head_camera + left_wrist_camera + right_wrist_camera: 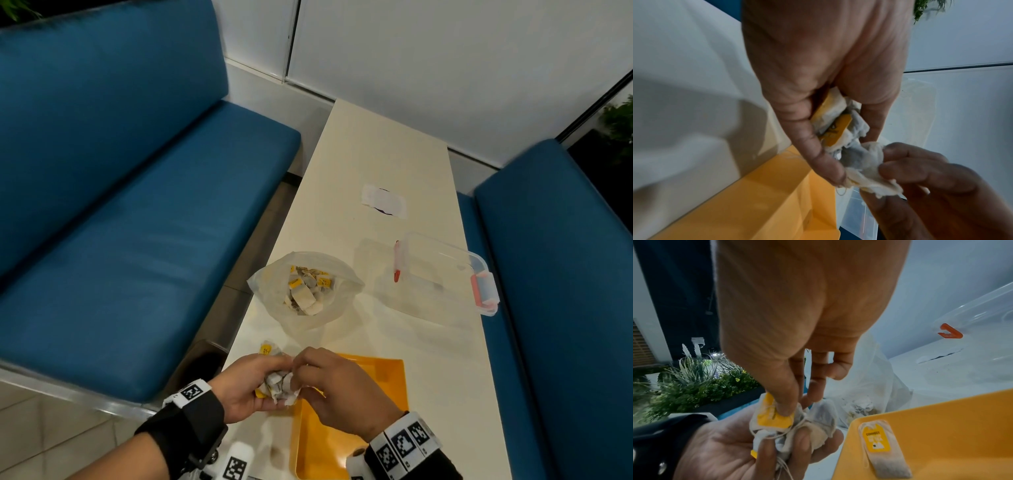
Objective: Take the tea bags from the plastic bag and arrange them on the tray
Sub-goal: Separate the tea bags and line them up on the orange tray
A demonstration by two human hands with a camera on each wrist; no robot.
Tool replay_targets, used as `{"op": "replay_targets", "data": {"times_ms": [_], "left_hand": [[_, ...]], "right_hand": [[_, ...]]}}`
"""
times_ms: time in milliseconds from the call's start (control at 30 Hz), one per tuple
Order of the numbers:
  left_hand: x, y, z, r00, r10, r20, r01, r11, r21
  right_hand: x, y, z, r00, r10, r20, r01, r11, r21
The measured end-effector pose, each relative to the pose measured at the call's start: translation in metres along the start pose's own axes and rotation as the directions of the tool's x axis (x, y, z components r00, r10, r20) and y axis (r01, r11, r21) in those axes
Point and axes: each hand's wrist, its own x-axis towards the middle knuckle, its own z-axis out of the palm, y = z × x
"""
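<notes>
My left hand (pixel 255 387) cups a tangled bunch of tea bags (pixel 279 385) with yellow tags, fingers curled round it, just left of the orange tray (pixel 383 373). My right hand (pixel 329 380) pinches one tea bag of the bunch (pixel 777 416) between thumb and fingers. The wrist views show the bunch (pixel 840 123) and its strings close up. One tea bag (pixel 882 449) lies flat in the tray (pixel 951 426). The open plastic bag (pixel 305 291) holds several more tea bags further back on the table. A loose tea bag tag (pixel 267 347) shows just behind my left hand.
A clear plastic box (pixel 445 274) with red clips stands at the right of the white table (pixel 370 144). A paper scrap (pixel 383 200) lies further back. Blue benches (pixel 120 222) flank the table on both sides.
</notes>
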Motion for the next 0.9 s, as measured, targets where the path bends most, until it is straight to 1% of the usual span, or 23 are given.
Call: {"op": "replay_targets", "data": {"times_ms": [167,300,400,533,633,733,800,900], "left_hand": [[0.001,0.001,-0.004,1.000,-0.003,0.000,0.003,1.000,0.000],[0.006,-0.004,-0.010,1.000,-0.008,-0.010,0.008,1.000,-0.001],[0.009,-0.007,-0.015,1.000,-0.004,-0.011,0.004,1.000,-0.002],[0.010,-0.007,-0.017,1.000,-0.002,-0.014,0.002,1.000,-0.006],[0.010,-0.007,-0.019,1.000,-0.004,-0.008,0.004,1.000,0.012],[0.011,-0.008,-0.023,1.000,-0.013,-0.025,0.012,1.000,-0.012],[0.012,-0.008,-0.025,0.999,-0.019,-0.038,0.018,1.000,-0.016],[0.013,-0.009,-0.027,0.999,-0.018,-0.049,0.017,1.000,-0.018]], "right_hand": [[-0.001,-0.002,-0.004,0.996,0.082,-0.022,-0.076,0.979,0.187],[0.001,-0.005,-0.002,0.989,0.142,-0.050,-0.116,0.932,0.344],[0.000,-0.005,-0.004,0.977,0.196,-0.089,-0.142,0.897,0.418],[-0.004,0.001,-0.010,0.948,0.266,-0.175,-0.163,0.877,0.452],[-0.009,0.010,-0.013,0.913,0.330,-0.238,-0.218,0.891,0.399],[-0.014,0.018,-0.017,0.898,0.354,-0.261,-0.239,0.891,0.387],[-0.016,0.021,-0.020,0.871,0.430,-0.236,-0.295,0.844,0.448],[-0.020,0.024,-0.021,0.786,0.602,-0.140,-0.412,0.679,0.608]]}}
